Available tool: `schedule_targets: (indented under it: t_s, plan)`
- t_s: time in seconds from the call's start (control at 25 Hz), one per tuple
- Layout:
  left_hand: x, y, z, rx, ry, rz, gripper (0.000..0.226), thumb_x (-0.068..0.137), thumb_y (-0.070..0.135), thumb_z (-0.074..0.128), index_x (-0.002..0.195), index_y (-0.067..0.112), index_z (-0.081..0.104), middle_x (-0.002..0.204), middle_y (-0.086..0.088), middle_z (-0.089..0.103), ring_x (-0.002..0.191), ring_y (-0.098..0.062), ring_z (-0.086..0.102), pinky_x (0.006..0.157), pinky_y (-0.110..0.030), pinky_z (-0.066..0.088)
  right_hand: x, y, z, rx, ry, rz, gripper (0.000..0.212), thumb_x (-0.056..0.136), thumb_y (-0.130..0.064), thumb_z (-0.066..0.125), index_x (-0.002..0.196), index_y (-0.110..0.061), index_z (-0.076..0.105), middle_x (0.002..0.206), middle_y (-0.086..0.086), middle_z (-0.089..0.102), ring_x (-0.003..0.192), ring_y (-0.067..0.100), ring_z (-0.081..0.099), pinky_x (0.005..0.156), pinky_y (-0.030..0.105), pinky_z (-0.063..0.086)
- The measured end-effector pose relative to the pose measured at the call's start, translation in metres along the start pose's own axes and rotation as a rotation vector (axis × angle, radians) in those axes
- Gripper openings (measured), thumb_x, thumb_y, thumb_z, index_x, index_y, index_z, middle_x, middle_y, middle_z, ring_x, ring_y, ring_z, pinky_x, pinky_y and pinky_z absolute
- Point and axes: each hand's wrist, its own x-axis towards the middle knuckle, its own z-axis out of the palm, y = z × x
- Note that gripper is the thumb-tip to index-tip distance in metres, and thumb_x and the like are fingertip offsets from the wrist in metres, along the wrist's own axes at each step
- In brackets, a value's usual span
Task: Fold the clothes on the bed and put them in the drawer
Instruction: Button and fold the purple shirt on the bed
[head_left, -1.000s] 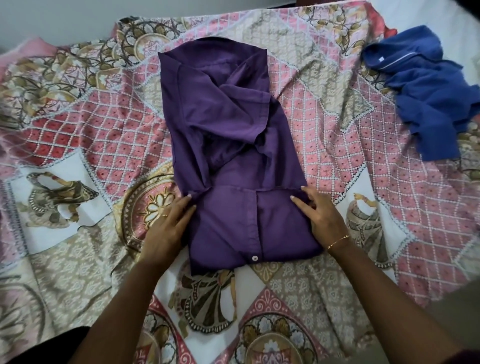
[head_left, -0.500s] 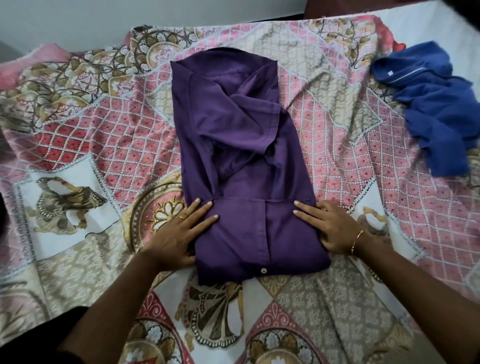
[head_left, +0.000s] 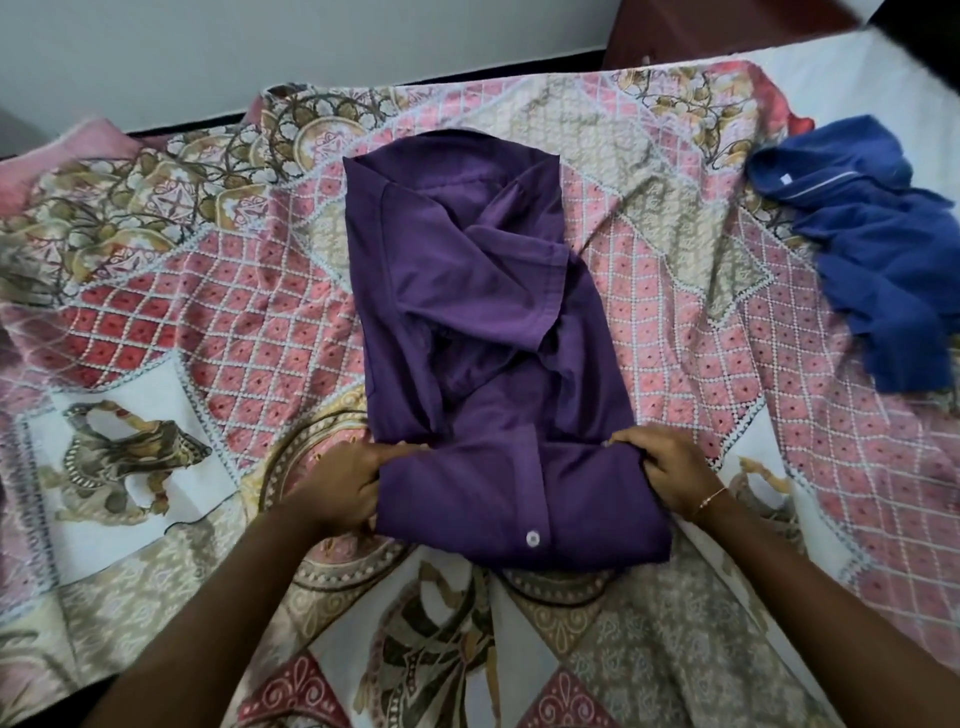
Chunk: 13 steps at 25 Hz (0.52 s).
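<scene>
Bedspread, patterned pink quilted cotton (head_left: 249, 332), carries my purple button-front cotton shirt (head_left: 483, 322) mid-bed; crumpled blue garment (head_left: 878, 249) far right. Left hand (head_left: 337, 486) and right hand (head_left: 670, 473) pinch its folded hem's sides. Soft, limp, light: lift by both edges.

So the hands went from lying flat to grabbing. A second ago both were spread with straight fingers, resting on the sides of the folded bottom part of the purple shirt (head_left: 498, 332). Now the left hand (head_left: 340, 480) has its fingers curled around the left edge of that folded section, and the right hand (head_left: 662, 470) is gripping the right edge the same way. The fold's top corners look bunched where they're pinched. The view also slid down a bit, so the shirt sits lower in the picture.
</scene>
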Motion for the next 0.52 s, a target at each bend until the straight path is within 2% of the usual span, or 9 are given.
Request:
schedule_targets:
  t_s: [0.08, 0.12, 0.16, 0.2, 0.24, 0.32, 0.4, 0.44, 0.52]
  plan:
    - [0.023, 0.007, -0.023, -0.374, -0.053, -0.272, 0.053, 0.070, 0.045, 0.045, 0.103, 0.009, 0.067, 0.102, -0.009, 0.070, 0.078, -0.002, 0.066, 0.076, -0.024, 0.045, 0.020, -0.011, -0.014, 0.251, -0.103, 0.261, 0.020, 0.085, 0.009, 0.048, 0.094, 0.009, 0.065, 0.074, 0.002, 0.068, 0.063, -0.003, 0.060, 0.062, 0.005, 0.040]
    - [0.039, 0.008, -0.033, -0.543, -0.058, -0.455, 0.055, 0.068, 0.046, 0.054, 0.096, 0.000, 0.067, 0.098, -0.014, 0.069, 0.066, 0.003, 0.065, 0.069, -0.025, 0.048, 0.035, -0.014, -0.018, 0.336, -0.158, 0.385, 0.017, 0.088, 0.010, 0.046, 0.086, 0.009, 0.063, 0.063, -0.002, 0.065, 0.053, -0.003, 0.057, 0.052, 0.006, 0.039]
    - [0.057, 0.003, -0.040, -0.668, -0.041, -0.671, 0.050, 0.071, 0.047, 0.064, 0.088, 0.000, 0.063, 0.095, -0.017, 0.065, 0.057, 0.002, 0.063, 0.059, -0.024, 0.051, 0.051, -0.010, -0.019, 0.345, -0.181, 0.493, 0.023, 0.091, 0.007, 0.044, 0.077, 0.001, 0.060, 0.056, -0.003, 0.060, 0.046, 0.004, 0.052, 0.042, 0.009, 0.036]
    - [0.075, -0.001, -0.045, -0.727, -0.021, -0.859, 0.054, 0.077, 0.053, 0.063, 0.095, 0.003, 0.060, 0.097, -0.017, 0.061, 0.059, -0.007, 0.065, 0.051, -0.024, 0.053, 0.066, -0.005, -0.021, 0.292, -0.179, 0.555, 0.029, 0.094, 0.000, 0.043, 0.069, -0.008, 0.056, 0.054, 0.000, 0.053, 0.043, 0.010, 0.044, 0.034, 0.012, 0.031]
    - [0.088, -0.004, -0.048, -0.746, -0.001, -1.003, 0.059, 0.085, 0.058, 0.051, 0.108, 0.005, 0.057, 0.104, -0.017, 0.058, 0.069, -0.019, 0.065, 0.048, -0.027, 0.054, 0.078, -0.003, -0.023, 0.277, -0.158, 0.594, 0.032, 0.096, -0.009, 0.043, 0.065, -0.014, 0.051, 0.055, 0.002, 0.046, 0.040, 0.011, 0.037, 0.032, 0.011, 0.024]
    - [0.104, -0.008, -0.044, -0.738, 0.088, -1.136, 0.063, 0.094, 0.055, 0.034, 0.133, 0.006, 0.043, 0.124, -0.016, 0.053, 0.092, -0.034, 0.059, 0.050, -0.033, 0.054, 0.094, 0.003, -0.016, 0.217, -0.074, 0.623, 0.039, 0.098, -0.036, 0.040, 0.063, -0.017, 0.044, 0.050, 0.000, 0.040, 0.030, 0.006, 0.030, 0.033, 0.008, 0.019]
    - [0.101, -0.007, -0.032, -0.702, 0.131, -1.159, 0.072, 0.093, 0.058, 0.034, 0.140, 0.004, 0.037, 0.137, -0.017, 0.047, 0.115, -0.037, 0.053, 0.078, -0.040, 0.052, 0.097, 0.005, -0.007, 0.158, -0.043, 0.638, 0.050, 0.091, -0.062, 0.033, 0.064, -0.021, 0.043, 0.045, -0.004, 0.041, 0.029, 0.006, 0.034, 0.035, 0.011, 0.023]
    - [0.096, -0.006, -0.026, -0.654, 0.110, -1.137, 0.075, 0.090, 0.060, 0.038, 0.138, 0.003, 0.041, 0.136, -0.018, 0.048, 0.118, -0.037, 0.052, 0.089, -0.041, 0.049, 0.096, 0.004, -0.005, 0.182, -0.019, 0.650, 0.052, 0.088, -0.066, 0.036, 0.062, -0.021, 0.045, 0.044, -0.005, 0.042, 0.035, 0.008, 0.037, 0.038, 0.015, 0.026]
    - [0.087, -0.005, -0.022, -0.505, 0.070, -1.081, 0.063, 0.090, 0.051, 0.049, 0.123, -0.002, 0.056, 0.124, -0.021, 0.057, 0.107, -0.035, 0.058, 0.088, -0.042, 0.050, 0.091, 0.009, -0.002, 0.324, 0.022, 0.698, 0.048, 0.086, -0.050, 0.057, 0.053, -0.016, 0.047, 0.044, -0.002, 0.041, 0.043, 0.014, 0.040, 0.047, 0.023, 0.032]
